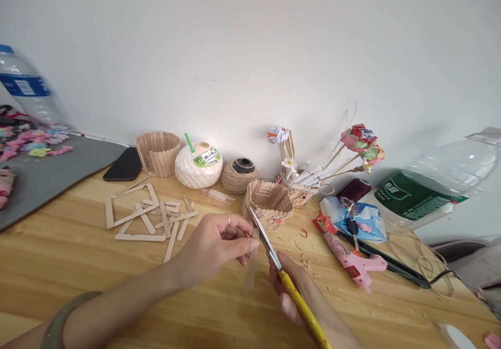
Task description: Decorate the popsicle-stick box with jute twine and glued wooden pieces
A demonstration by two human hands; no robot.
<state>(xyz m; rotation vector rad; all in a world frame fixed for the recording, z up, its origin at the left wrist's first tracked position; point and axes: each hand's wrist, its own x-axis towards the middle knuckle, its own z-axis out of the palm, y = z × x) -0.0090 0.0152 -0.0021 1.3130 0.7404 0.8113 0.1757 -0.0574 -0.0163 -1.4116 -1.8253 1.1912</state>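
My left hand (223, 242), with a ring on one finger, pinches a thin flat craft stick (251, 271) between thumb and fingertips. The stick hangs down below the fingers, and its lower end looks blurred. My right hand (297, 291) grips a pair of scissors (270, 244) with yellow handles. Their blades point up and to the left, close beside the stick's top end. I cannot tell whether the blades touch it. Just behind the blade tips stands a small basket of craft sticks (270, 203).
Loose craft sticks (152, 216) lie at left. Behind stand another stick basket (158, 153), a white coconut (199, 166), a twine ball (238, 177) and paper flowers (358, 137). A pink glue gun (354, 260), its cord and a large bottle (426, 182) are at right; wood scraps (307, 260) lie nearer.
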